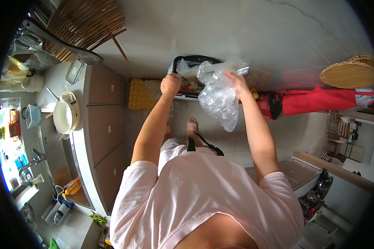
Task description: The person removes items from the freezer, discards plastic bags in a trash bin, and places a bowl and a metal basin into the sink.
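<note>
Against the wall stands a trash bin (191, 97) with a black rim, lined with a thin clear bag and holding mixed refuse. My left hand (170, 84) is closed on the left side of the bin's rim or its liner; which of them cannot be told. In my right hand (239, 85) is a crumpled clear plastic bag (218, 99), which hangs down over the bin's right side and the floor in front. The right part of the bin is hidden behind this bag.
Yellow egg trays (140, 94) stand left of the bin. To the right are a red bag (319, 101) and round woven mats (347, 74). A counter on the left bears a white pan (64, 116) and a sink (54, 149). A bamboo mat (85, 26) is at the upper left.
</note>
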Demonstrator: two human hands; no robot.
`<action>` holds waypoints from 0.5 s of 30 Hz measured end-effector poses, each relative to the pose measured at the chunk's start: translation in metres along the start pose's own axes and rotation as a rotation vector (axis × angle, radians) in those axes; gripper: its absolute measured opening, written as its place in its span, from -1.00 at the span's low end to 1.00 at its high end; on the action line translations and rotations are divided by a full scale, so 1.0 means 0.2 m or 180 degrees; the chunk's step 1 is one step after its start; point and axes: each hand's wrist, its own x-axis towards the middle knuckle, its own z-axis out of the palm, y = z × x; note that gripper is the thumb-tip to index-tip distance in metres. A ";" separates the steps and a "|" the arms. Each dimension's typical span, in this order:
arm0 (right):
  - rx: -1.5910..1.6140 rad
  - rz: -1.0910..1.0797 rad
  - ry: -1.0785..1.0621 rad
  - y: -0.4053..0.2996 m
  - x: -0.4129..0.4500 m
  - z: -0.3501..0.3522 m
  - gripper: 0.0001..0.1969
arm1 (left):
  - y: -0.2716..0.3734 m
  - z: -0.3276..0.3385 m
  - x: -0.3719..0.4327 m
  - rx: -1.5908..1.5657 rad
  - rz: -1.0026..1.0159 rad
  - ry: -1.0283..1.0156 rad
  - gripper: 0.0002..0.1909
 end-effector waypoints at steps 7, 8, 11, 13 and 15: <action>-0.1184 -0.0327 0.0280 0.14 0.13 -0.06 -0.78 | -0.03 0.01 0.03 -0.1709 -0.0006 -0.0284 -0.74; -0.1614 -0.0403 0.0364 0.15 0.15 -0.06 -0.78 | -0.01 0.02 0.03 -0.2235 -0.0223 -0.0557 -0.77; -0.2725 -0.0592 0.0595 0.05 0.07 0.18 -0.73 | -0.07 0.12 0.06 -0.2932 -0.0086 -0.0484 -0.83; -0.3279 -0.0892 0.0823 0.21 0.18 0.18 -0.74 | -0.01 0.08 0.03 -0.3797 -0.0336 -0.1178 -0.68; -0.3682 -0.0808 0.0788 0.17 0.11 0.30 -0.76 | 0.03 0.02 0.00 -0.3865 -0.0392 -0.1175 -0.57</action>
